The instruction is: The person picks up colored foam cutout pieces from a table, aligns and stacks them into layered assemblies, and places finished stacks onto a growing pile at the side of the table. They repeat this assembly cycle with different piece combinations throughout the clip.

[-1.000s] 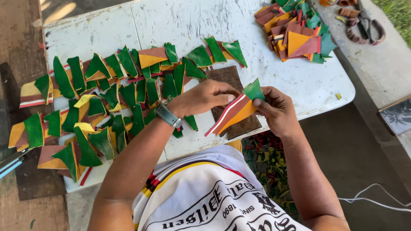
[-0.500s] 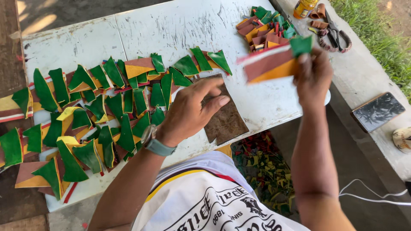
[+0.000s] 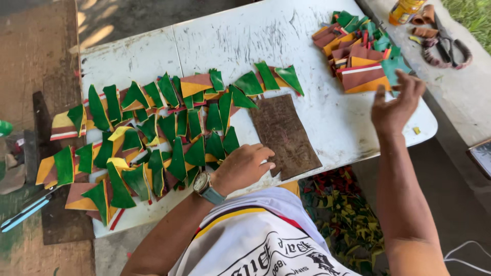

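Note:
My left hand [image 3: 244, 166] rests on the white table [image 3: 245, 46], fingers loosely curled, touching the edge of a dark brown board [image 3: 284, 133]. It wears a wristwatch [image 3: 205, 187]. My right hand [image 3: 396, 102] hovers open, fingers spread, just in front of a stack of multicoloured pieces [image 3: 358, 51] at the table's far right. The top piece of the stack [image 3: 364, 77] is brown, white and orange with a green tip. Many green, brown and yellow cut pieces [image 3: 153, 133] lie spread over the table's left half.
A yellow bottle [image 3: 404, 10] and brown straps with scissors [image 3: 442, 38] lie on the concrete ledge at the right. Coloured scraps [image 3: 348, 220] litter the ground under the table. A blue-handled tool [image 3: 23, 213] lies at the left.
My right hand carried the brown, orange and green piece to the far-right stack, laid it on top and let go. My left hand drew back onto the brown board's edge.

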`<action>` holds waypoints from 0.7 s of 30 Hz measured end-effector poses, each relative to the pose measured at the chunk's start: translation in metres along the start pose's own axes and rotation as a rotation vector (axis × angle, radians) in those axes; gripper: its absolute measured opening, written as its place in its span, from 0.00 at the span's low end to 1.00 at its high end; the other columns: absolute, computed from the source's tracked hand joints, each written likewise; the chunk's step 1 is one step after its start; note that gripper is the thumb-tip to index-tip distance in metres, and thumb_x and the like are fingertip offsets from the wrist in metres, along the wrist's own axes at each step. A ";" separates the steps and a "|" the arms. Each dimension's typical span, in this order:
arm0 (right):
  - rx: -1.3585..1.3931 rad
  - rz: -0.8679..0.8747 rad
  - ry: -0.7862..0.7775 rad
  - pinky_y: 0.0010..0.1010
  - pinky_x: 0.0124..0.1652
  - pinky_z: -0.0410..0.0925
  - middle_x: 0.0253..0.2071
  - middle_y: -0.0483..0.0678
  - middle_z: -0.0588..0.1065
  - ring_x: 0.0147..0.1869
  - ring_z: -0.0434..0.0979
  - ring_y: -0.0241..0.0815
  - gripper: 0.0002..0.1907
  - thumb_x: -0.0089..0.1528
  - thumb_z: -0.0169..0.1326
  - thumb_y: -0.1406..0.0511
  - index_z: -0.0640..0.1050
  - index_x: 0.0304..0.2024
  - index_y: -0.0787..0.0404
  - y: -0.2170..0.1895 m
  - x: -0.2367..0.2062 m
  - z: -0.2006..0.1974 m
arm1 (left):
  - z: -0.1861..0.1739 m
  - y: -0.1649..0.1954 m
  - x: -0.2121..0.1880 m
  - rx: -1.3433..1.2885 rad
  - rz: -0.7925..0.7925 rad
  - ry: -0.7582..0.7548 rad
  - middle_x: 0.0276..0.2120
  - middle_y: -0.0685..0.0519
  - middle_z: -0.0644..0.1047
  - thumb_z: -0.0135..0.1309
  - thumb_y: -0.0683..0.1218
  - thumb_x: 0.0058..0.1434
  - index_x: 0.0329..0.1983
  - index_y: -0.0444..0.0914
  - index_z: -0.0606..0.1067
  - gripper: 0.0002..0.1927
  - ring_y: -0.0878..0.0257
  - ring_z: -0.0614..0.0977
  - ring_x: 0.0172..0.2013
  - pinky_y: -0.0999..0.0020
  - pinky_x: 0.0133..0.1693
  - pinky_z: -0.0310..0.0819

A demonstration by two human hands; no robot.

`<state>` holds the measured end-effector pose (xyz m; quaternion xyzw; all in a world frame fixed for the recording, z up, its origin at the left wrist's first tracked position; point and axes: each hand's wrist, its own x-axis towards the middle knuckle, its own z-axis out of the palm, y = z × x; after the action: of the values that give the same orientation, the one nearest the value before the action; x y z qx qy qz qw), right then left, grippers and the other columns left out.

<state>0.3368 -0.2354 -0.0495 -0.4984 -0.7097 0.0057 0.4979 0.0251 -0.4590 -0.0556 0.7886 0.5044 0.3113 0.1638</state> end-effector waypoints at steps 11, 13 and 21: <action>0.074 0.026 -0.537 0.41 0.46 0.72 0.51 0.58 0.74 0.43 0.79 0.52 0.24 0.61 0.65 0.61 0.78 0.57 0.62 -0.114 0.036 0.116 | -0.029 -0.017 0.002 0.108 0.052 0.039 0.37 0.44 0.78 0.62 0.46 0.58 0.46 0.34 0.78 0.15 0.46 0.80 0.39 0.55 0.43 0.75; -0.002 0.112 -0.595 0.44 0.50 0.69 0.56 0.60 0.71 0.50 0.77 0.57 0.31 0.61 0.64 0.56 0.74 0.63 0.61 -0.117 0.043 0.125 | -0.043 -0.017 0.008 0.095 -0.018 0.009 0.37 0.44 0.78 0.63 0.46 0.59 0.46 0.34 0.78 0.14 0.46 0.80 0.39 0.55 0.43 0.76; -0.123 0.202 -0.780 0.44 0.58 0.66 0.63 0.63 0.66 0.61 0.72 0.60 0.38 0.60 0.63 0.45 0.73 0.66 0.55 -0.114 0.057 0.127 | -0.060 -0.029 0.043 0.088 -0.161 0.053 0.45 0.41 0.79 0.62 0.47 0.61 0.51 0.35 0.78 0.18 0.46 0.82 0.43 0.55 0.46 0.77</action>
<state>0.1656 -0.1898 -0.0161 -0.5551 -0.7917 0.2009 0.1575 -0.0214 -0.4110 -0.0133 0.7433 0.5835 0.2955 0.1401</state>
